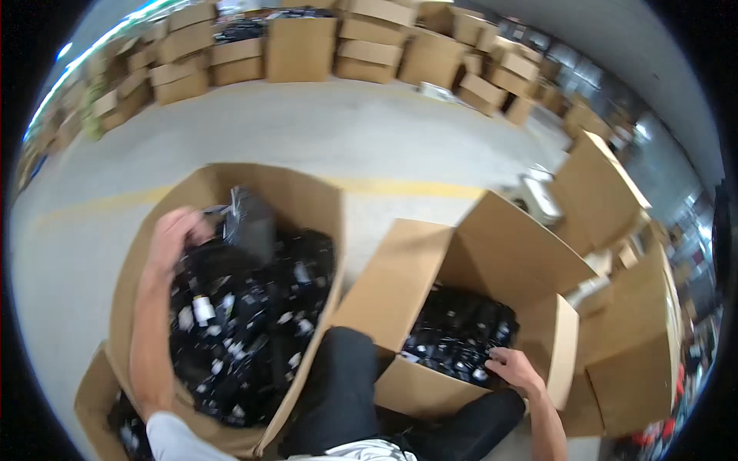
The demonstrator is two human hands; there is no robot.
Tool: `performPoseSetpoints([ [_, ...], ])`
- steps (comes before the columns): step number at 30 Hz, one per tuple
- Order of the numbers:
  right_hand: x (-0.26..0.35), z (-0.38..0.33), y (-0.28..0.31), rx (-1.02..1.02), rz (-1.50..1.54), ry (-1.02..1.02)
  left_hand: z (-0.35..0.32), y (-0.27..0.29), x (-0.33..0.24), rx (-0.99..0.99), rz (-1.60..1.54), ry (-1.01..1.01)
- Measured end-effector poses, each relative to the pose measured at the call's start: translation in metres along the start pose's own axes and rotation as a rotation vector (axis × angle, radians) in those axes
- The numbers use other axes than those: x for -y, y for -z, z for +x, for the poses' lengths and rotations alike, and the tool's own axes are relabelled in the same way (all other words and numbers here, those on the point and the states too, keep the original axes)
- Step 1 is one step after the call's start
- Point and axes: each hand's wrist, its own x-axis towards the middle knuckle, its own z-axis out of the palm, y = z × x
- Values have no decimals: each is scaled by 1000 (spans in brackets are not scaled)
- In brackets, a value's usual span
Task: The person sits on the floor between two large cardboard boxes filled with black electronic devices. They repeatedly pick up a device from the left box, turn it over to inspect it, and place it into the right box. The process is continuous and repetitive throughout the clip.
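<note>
A large cardboard box (317,188) on the left holds a heap of shiny black plastic packages (246,330) with white labels. My left hand (181,230) is over its far left part, fingers curled and blurred. Beside those fingers a black plastic bag (252,227) stands up from the heap, smeared by motion; whether I grip it cannot be told. To the right, a smaller open carton (507,242) contains more black packages (461,323). My right hand (516,369) reaches in at its near right side, fingers bent close together against the packages. What they hold, if anything, is hidden.
My knees (338,376) come up against both boxes. Another carton (96,392) with black packages sits at the lower left. Tall open cardboard (630,330) stands at the right. Stacked cartons (300,50) line the far side, beyond a yellow floor line (415,187).
</note>
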Motion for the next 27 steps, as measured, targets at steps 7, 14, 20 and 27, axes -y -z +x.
performPoseSetpoints([
  [7,234,57,-30,264,915,629,-53,-105,-158,278,-480,-77],
  [14,282,41,-69,-327,1133,983,-85,-198,-195,476,-678,-7],
  [20,223,12,-70,466,1920,682,-90,-236,-176,607,-730,59],
  [27,214,-5,-94,611,2336,533,-103,-260,-119,708,-592,262],
])
